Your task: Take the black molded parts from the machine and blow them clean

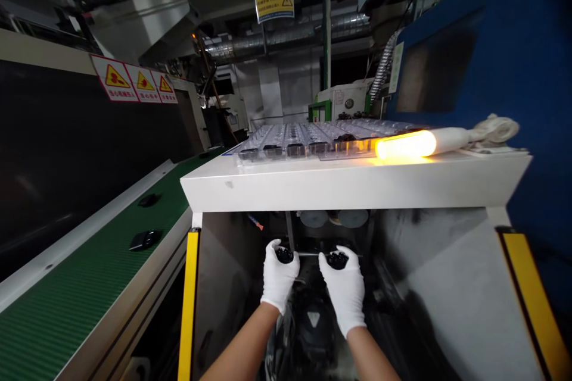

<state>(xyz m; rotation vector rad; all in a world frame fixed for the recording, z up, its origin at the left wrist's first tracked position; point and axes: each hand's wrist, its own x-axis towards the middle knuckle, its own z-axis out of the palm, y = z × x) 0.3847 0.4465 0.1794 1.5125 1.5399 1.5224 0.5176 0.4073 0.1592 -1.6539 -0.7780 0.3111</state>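
Observation:
Both hands wear white gloves and are held side by side, apart, below the front edge of the white table (348,184). My left hand (279,277) curls its thumb and fingers around a small black part (285,255). My right hand (345,286) holds a similar black part (337,259) between thumb and fingers. The fingers partly hide both parts, so their full shape does not show. Above, a clear plastic tray (268,153) with black pieces along its near edge lies on the table.
A glowing lamp (406,145) lies on the table's right side. At left runs a green conveyor belt (84,286) carrying black parts (145,240). Yellow posts (188,303) flank the space below the table, and a blue machine (522,71) stands at right.

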